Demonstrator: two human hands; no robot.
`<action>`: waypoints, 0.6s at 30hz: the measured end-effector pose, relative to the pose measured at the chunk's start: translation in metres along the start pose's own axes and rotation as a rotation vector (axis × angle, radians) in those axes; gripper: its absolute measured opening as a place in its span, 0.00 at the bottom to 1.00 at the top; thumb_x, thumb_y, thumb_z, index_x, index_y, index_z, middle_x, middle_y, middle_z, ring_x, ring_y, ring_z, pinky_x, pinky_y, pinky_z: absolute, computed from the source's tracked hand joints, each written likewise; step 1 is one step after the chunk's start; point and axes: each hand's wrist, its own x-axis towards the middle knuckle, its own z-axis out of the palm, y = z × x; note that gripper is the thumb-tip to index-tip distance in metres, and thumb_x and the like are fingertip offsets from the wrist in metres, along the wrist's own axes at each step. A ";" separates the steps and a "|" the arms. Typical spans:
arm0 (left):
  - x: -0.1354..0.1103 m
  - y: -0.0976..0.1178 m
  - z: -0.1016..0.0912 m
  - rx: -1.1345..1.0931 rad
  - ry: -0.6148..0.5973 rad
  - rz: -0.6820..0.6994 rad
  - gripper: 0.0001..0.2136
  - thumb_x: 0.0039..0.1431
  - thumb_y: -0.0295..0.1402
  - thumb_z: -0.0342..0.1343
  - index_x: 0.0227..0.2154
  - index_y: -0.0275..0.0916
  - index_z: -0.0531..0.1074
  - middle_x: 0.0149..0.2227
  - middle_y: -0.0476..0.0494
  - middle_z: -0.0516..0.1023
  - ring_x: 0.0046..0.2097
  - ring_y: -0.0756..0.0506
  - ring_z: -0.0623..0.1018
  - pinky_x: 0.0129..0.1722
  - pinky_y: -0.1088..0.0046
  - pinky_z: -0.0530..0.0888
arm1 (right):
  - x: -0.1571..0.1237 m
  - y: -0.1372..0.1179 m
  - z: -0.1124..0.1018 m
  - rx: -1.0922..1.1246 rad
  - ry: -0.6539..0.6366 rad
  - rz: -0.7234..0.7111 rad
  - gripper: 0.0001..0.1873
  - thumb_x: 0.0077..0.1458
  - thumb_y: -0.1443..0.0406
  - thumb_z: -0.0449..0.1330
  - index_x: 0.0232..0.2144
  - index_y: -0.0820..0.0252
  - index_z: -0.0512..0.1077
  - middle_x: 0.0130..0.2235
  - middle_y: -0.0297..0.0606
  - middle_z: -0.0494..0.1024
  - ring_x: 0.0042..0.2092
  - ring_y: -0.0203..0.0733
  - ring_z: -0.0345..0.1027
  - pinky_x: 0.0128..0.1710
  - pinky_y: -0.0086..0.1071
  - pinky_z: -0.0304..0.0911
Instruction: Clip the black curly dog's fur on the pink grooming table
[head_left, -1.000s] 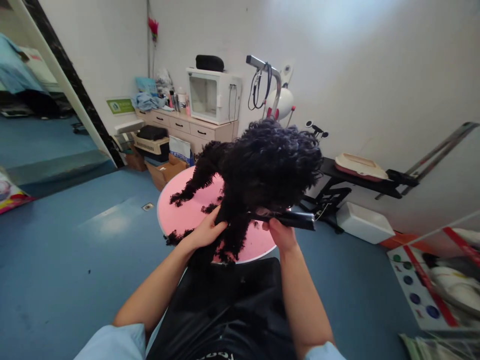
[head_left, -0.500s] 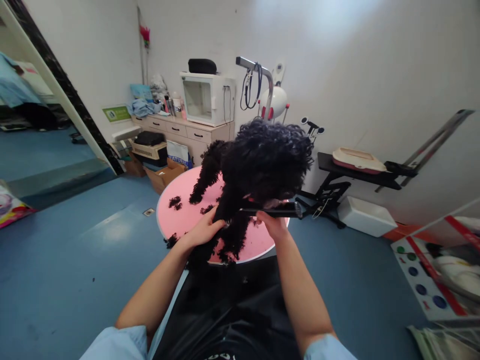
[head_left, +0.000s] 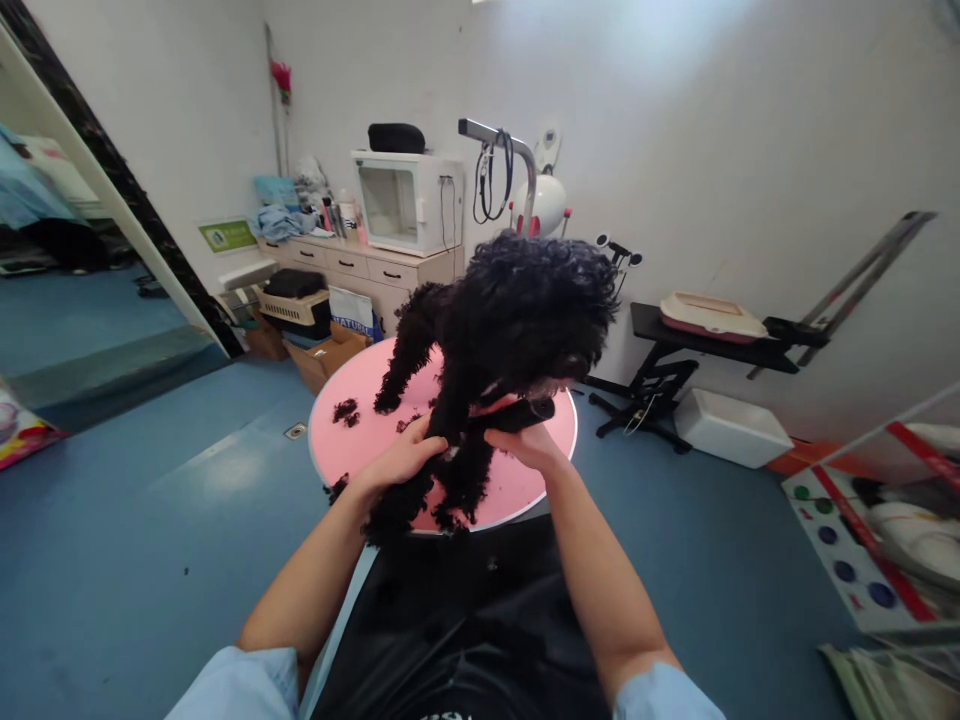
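Note:
A curly black dog stands on a round pink grooming table, its head turned to the right. My left hand is closed around the dog's front leg, thumb pressed on the fur. My right hand grips a black hair clipper from below, under the dog's muzzle and against its chest and leg. Fur hides the clipper's working end. Cut tufts of black hair lie on the tabletop, and more hair gathers at its near edge.
A metal grooming arm with a hanging leash rises behind the dog. At the back, drawers carry a white cabinet. To the right are a black folding table and a white bin; a cardboard box sits left.
My right hand has moved left with the clipper, bringing it closer to the dog's leg and chest. The dog's muzzle shows more now. My left hand keeps its hold.

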 end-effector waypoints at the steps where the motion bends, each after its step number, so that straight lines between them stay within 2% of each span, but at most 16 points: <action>1: 0.001 0.000 0.000 -0.008 0.004 0.009 0.22 0.50 0.31 0.52 0.50 0.38 0.73 0.49 0.44 0.78 0.51 0.39 0.75 0.53 0.62 0.73 | -0.004 0.002 -0.002 0.022 0.026 0.010 0.15 0.35 0.69 0.70 0.31 0.58 0.76 0.33 0.34 0.80 0.25 0.32 0.65 0.19 0.26 0.58; 4: 0.005 -0.001 0.001 -0.007 -0.012 0.020 0.23 0.50 0.30 0.52 0.51 0.38 0.73 0.48 0.45 0.78 0.49 0.40 0.75 0.49 0.65 0.74 | -0.013 0.006 -0.003 0.265 0.265 -0.028 0.12 0.41 0.64 0.65 0.32 0.56 0.72 0.33 0.34 0.81 0.18 0.27 0.56 0.16 0.25 0.51; 6: 0.006 -0.003 0.003 -0.002 -0.049 -0.001 0.23 0.51 0.30 0.51 0.52 0.39 0.72 0.47 0.45 0.78 0.46 0.41 0.76 0.45 0.66 0.76 | -0.012 0.005 0.001 0.440 0.417 -0.102 0.13 0.43 0.62 0.63 0.34 0.54 0.69 0.35 0.34 0.82 0.17 0.26 0.53 0.16 0.25 0.51; 7: 0.007 -0.004 0.004 -0.001 -0.057 -0.008 0.23 0.51 0.30 0.51 0.53 0.39 0.72 0.47 0.45 0.78 0.45 0.42 0.76 0.43 0.67 0.76 | -0.010 0.004 0.003 0.460 0.445 -0.127 0.14 0.43 0.62 0.63 0.35 0.53 0.68 0.36 0.33 0.82 0.18 0.27 0.54 0.16 0.26 0.52; 9: 0.007 -0.004 0.006 -0.003 -0.047 -0.002 0.24 0.51 0.30 0.51 0.53 0.39 0.71 0.47 0.46 0.78 0.46 0.42 0.76 0.45 0.66 0.76 | -0.001 0.000 0.010 0.386 0.403 -0.128 0.16 0.41 0.63 0.66 0.34 0.53 0.68 0.37 0.32 0.81 0.19 0.28 0.56 0.17 0.26 0.54; 11: 0.007 -0.004 0.007 -0.008 -0.045 0.001 0.25 0.51 0.29 0.51 0.54 0.39 0.70 0.50 0.46 0.78 0.48 0.41 0.76 0.47 0.66 0.76 | 0.005 0.000 0.015 0.254 0.308 -0.100 0.16 0.40 0.64 0.67 0.34 0.53 0.68 0.39 0.32 0.80 0.21 0.29 0.60 0.18 0.27 0.57; 13: 0.007 -0.002 0.009 -0.027 -0.061 0.002 0.26 0.51 0.29 0.51 0.55 0.39 0.70 0.51 0.46 0.77 0.48 0.41 0.76 0.47 0.65 0.76 | 0.006 0.006 0.019 0.115 0.212 -0.090 0.16 0.38 0.65 0.68 0.33 0.53 0.70 0.40 0.31 0.80 0.26 0.33 0.66 0.23 0.28 0.63; 15: 0.008 -0.001 0.009 -0.043 -0.064 0.013 0.26 0.50 0.29 0.52 0.55 0.39 0.70 0.51 0.45 0.78 0.48 0.40 0.76 0.47 0.64 0.76 | 0.002 0.014 0.018 0.008 0.157 -0.080 0.16 0.36 0.67 0.69 0.32 0.54 0.72 0.37 0.31 0.80 0.33 0.36 0.70 0.29 0.29 0.66; 16: 0.009 0.000 0.009 -0.043 -0.057 0.023 0.26 0.50 0.30 0.52 0.55 0.39 0.70 0.50 0.45 0.78 0.48 0.40 0.76 0.48 0.63 0.76 | -0.001 0.018 0.016 -0.003 0.159 -0.068 0.15 0.36 0.67 0.69 0.31 0.55 0.73 0.34 0.32 0.79 0.32 0.37 0.69 0.28 0.29 0.66; 18: 0.010 0.000 0.009 -0.028 -0.041 0.028 0.25 0.50 0.30 0.52 0.54 0.39 0.71 0.50 0.46 0.79 0.49 0.39 0.76 0.50 0.63 0.76 | -0.006 0.023 0.010 0.127 0.259 -0.050 0.13 0.38 0.66 0.67 0.31 0.55 0.72 0.31 0.32 0.79 0.25 0.33 0.64 0.22 0.27 0.60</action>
